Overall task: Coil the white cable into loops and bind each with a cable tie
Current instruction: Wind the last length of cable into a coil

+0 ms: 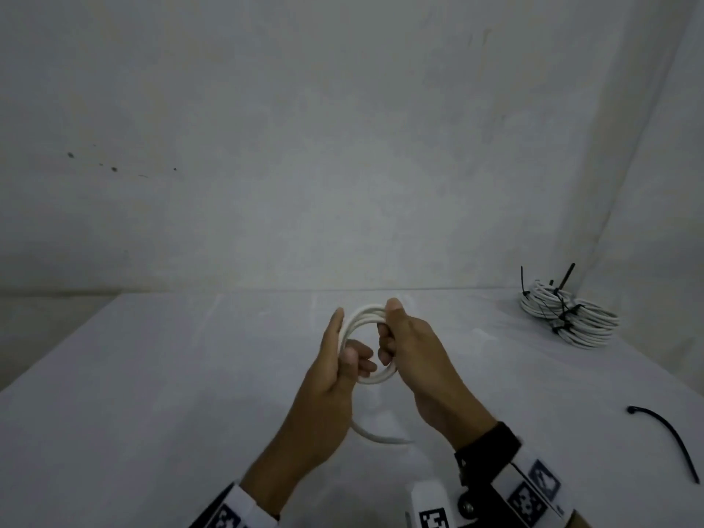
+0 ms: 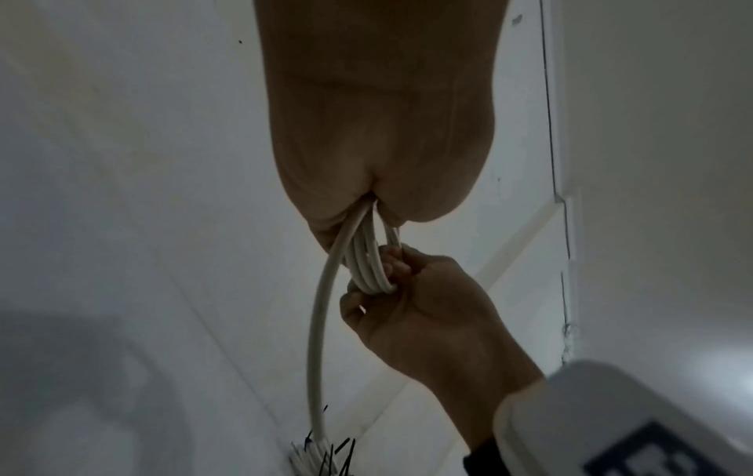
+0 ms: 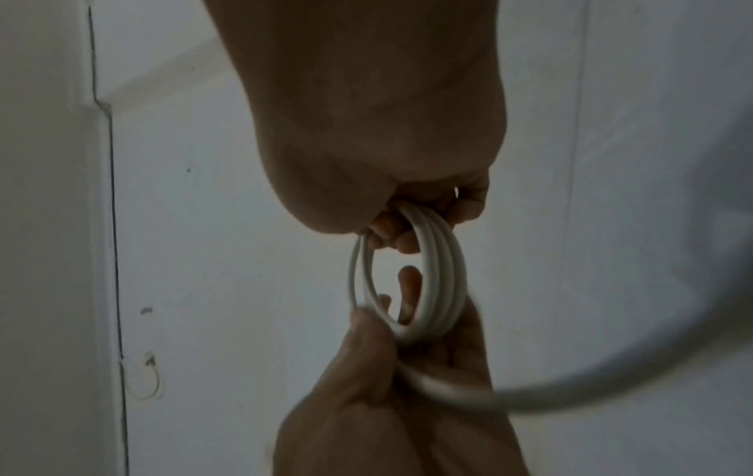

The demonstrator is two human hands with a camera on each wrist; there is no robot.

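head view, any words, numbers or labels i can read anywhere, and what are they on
No readable words or numbers anywhere.
Wrist bands: black-and-white square marker patterns only, no letters.
White block on the right wrist: another square marker, no text.
Cable, bundles and loose black tie: no print visible.

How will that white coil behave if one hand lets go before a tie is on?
The white coil would probably spring open: its turns sit loose and are held only by the left hand and right hand. Its free tail holds a smooth curve, suggesting a fairly stiff cable. It looks light.
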